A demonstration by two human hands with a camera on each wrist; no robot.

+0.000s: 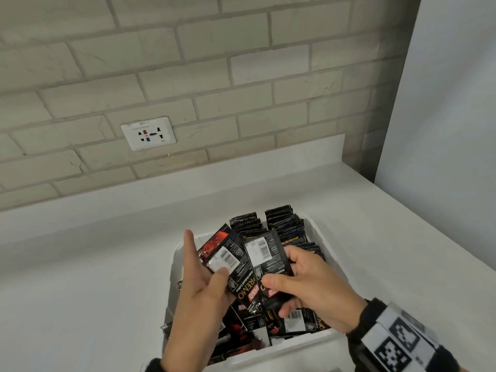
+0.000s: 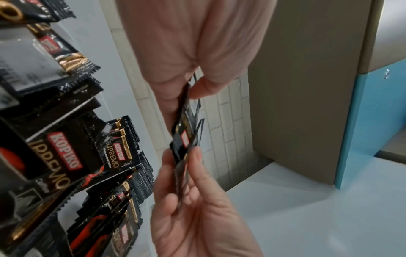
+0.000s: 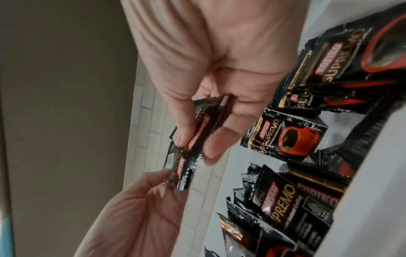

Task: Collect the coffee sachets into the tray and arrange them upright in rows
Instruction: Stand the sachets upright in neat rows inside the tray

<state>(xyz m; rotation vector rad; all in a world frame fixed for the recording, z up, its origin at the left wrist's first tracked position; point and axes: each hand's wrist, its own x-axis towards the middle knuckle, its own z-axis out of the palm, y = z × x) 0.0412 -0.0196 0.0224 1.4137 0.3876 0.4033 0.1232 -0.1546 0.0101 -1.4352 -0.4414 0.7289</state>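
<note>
Left hand (image 1: 200, 285): thumb pressing a fanned sachet (image 1: 228, 260) against straight fingers, holding it above the tray (image 1: 175, 257). Right hand (image 1: 312, 287): fingers curling round a second sachet (image 1: 267, 257), pinching its lower end. Tray: sitting on the white surface (image 1: 94, 277), carrying loose sachets (image 1: 298, 322) near, upright rows (image 1: 280, 220) standing at the far end.
</note>
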